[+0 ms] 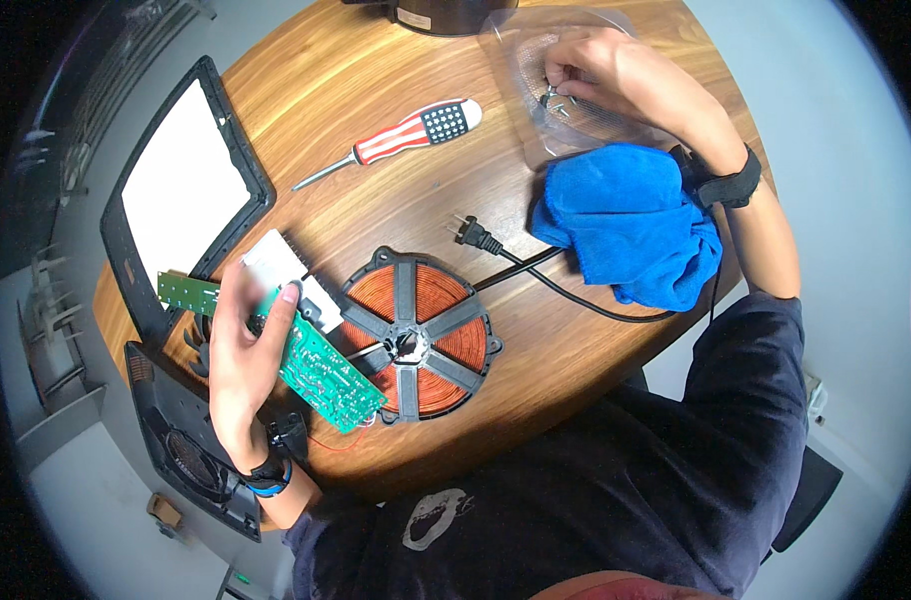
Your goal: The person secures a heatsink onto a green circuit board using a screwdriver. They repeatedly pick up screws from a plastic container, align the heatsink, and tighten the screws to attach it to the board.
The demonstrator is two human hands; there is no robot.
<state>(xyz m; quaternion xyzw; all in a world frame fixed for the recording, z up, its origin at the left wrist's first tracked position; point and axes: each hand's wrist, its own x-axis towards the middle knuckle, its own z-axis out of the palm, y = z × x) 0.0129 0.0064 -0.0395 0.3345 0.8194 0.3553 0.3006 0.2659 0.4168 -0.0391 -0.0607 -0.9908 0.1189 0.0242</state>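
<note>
My left hand point(244, 365) is closed on a green circuit board point(331, 380), its thumb pressing near the board's upper end. A white finned block point(286, 275) sits beside that thumb, and a narrow green strip board point(188, 293) pokes out past the fingers. Right of the board lies a round copper coil point(448, 302) on a black spoked frame. My right hand point(611, 78) reaches into a clear plastic tray point(538, 148), fingertips pinched together over several small screws point(561, 106). Whatever the pinch holds is too small to make out.
A screwdriver point(416, 135) with a striped handle lies mid-table. Near my right forearm are a bunched blue cloth point(626, 220) and a black power plug point(473, 233) with cord. A black-framed panel point(186, 165) and black vented housing point(181, 445) line the left edge. A dark container point(461, 18) stands far back.
</note>
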